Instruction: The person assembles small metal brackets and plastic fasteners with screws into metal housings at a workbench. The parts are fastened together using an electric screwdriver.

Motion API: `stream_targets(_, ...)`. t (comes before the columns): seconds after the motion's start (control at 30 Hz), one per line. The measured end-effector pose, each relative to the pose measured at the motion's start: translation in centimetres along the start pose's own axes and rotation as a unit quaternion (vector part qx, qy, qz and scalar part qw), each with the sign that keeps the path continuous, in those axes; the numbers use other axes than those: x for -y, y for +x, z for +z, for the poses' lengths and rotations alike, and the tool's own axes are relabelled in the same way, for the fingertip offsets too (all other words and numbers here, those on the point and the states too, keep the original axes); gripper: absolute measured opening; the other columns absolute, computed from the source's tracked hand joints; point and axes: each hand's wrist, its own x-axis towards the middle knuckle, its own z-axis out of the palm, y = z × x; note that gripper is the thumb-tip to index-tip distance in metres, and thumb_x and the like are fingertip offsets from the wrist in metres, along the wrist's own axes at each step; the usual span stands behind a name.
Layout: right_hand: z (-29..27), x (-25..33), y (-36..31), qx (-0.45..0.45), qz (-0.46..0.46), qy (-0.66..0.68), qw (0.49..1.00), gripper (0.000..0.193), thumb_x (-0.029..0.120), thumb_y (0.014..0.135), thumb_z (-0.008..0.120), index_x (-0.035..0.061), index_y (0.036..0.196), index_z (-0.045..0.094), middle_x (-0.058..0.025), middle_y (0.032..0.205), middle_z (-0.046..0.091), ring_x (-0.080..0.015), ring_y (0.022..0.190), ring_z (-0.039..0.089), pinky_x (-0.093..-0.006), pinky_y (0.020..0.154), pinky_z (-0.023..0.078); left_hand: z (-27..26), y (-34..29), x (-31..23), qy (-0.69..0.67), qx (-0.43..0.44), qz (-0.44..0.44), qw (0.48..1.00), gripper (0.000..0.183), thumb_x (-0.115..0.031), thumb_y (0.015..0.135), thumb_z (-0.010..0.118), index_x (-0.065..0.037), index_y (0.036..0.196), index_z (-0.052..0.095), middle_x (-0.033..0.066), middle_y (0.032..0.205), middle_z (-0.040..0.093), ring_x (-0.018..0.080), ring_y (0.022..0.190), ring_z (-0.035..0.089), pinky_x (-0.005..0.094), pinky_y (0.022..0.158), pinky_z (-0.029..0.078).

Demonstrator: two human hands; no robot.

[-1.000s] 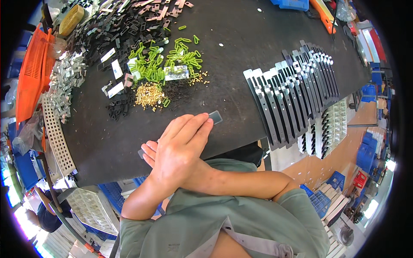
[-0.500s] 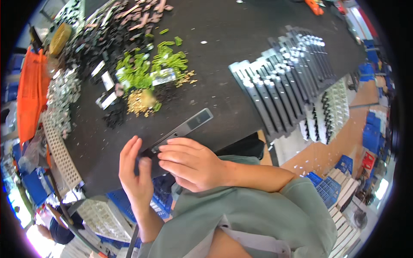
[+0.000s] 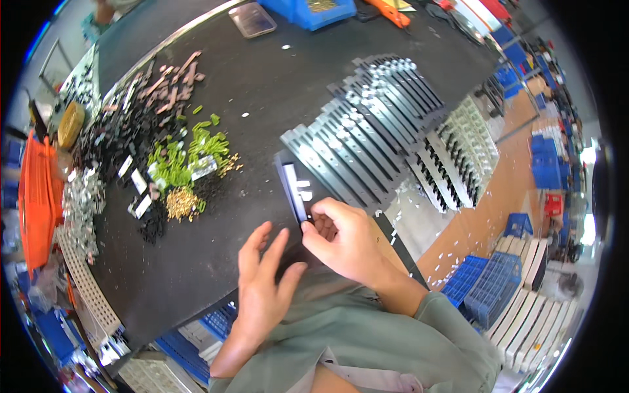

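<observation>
My right hand (image 3: 344, 241) has its thumb and fingers closed on the near end of a long, narrow dark bar (image 3: 289, 182). White pieces lie along the bar's upper side. Its far end points away from me, beside a row of similar dark metal bars (image 3: 350, 147) laid side by side. My left hand (image 3: 265, 278) hovers just left of the bar's near end. Its fingers are spread and nothing is in them.
Loose green plastic parts (image 3: 171, 164), small brass-coloured pieces (image 3: 181, 204) and black parts (image 3: 108, 134) are heaped on the dark table at left. An orange basket (image 3: 37, 200) stands beyond the left edge. White trays (image 3: 468, 141) sit at right; a blue bin (image 3: 311, 12) stands at the far side.
The bar has swung from slanting rightward to pointing away from me, over to the bar row. Both hands moved right in view; the view also shifted. My right fingers now pinch the bar's near end.
</observation>
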Motion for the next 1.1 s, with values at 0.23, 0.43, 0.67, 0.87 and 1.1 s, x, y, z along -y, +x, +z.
stream_targets(0.23, 0.8, -1.3, 2.1, -0.086, -0.096, -0.412, 0.902, 0.017, 0.014, 0.082, 0.067, 0.0057, 0.082, 0.052, -0.0134, 0.085, 0.055, -0.0303, 0.072, 0.064, -0.0394, 0.057, 0.053, -0.5, -1.7, 2.0, 0.014, -0.067, -0.062, 0.996, 0.03, -0.003, 0.086, 0.063, 0.001, 0.116, 0.064, 0.0196, 0.136, 0.049, 0.0337, 0.124, 0.051, 0.0412, 0.105, 0.04)
stream_targets(0.43, -0.4, -1.2, 0.9, -0.212, -0.163, -0.305, 0.914, 0.035, 0.014, 0.086, 0.066, -0.0033, 0.113, 0.053, -0.0209, 0.106, 0.058, -0.0323, 0.092, 0.062, -0.0409, 0.083, 0.053, -1.2, -2.0, 2.1, 0.008, -0.086, -0.068, 0.994, 0.025, -0.005, 0.087, 0.063, 0.0, 0.112, 0.066, 0.0191, 0.135, 0.05, 0.033, 0.123, 0.051, 0.0407, 0.105, 0.04)
stream_targets(0.67, -3.0, -9.5, -0.3, -0.408, -0.008, 0.074, 0.91, 0.066, 0.023, 0.102, 0.044, -0.012, 0.149, 0.012, -0.0255, 0.156, 0.018, -0.0313, 0.146, 0.018, -0.0353, 0.118, 0.014, -1.9, -1.6, 2.7, 0.023, -0.048, -0.008, 0.999, 0.023, -0.004, 0.087, 0.064, 0.0, 0.109, 0.067, 0.0188, 0.133, 0.053, 0.0323, 0.12, 0.054, 0.0398, 0.102, 0.042)
stream_targets(0.87, -1.2, -8.1, 3.4, -0.437, -0.007, 0.172, 0.883, 0.073, 0.035, 0.104, 0.037, -0.0124, 0.149, 0.004, -0.0262, 0.158, 0.009, -0.0312, 0.148, 0.011, -0.0349, 0.119, 0.011, -2.0, -2.7, 2.9, 0.036, -0.023, -0.002, 0.999, 0.022, -0.004, 0.085, 0.067, -0.001, 0.107, 0.068, 0.0197, 0.133, 0.052, 0.0343, 0.118, 0.054, 0.0406, 0.1, 0.044)
stream_targets(1.1, 0.3, -8.9, 6.5, -0.487, 0.007, 0.136, 0.863, 0.076, 0.041, 0.104, 0.036, -0.0095, 0.15, 0.004, -0.0239, 0.16, 0.002, -0.0279, 0.149, 0.005, -0.0349, 0.12, 0.006, -1.5, -2.6, 2.9, 0.094, -0.025, 0.044, 0.994, 0.023, -0.005, 0.083, 0.068, -0.004, 0.106, 0.069, 0.0182, 0.131, 0.053, 0.0335, 0.116, 0.055, 0.041, 0.101, 0.043)
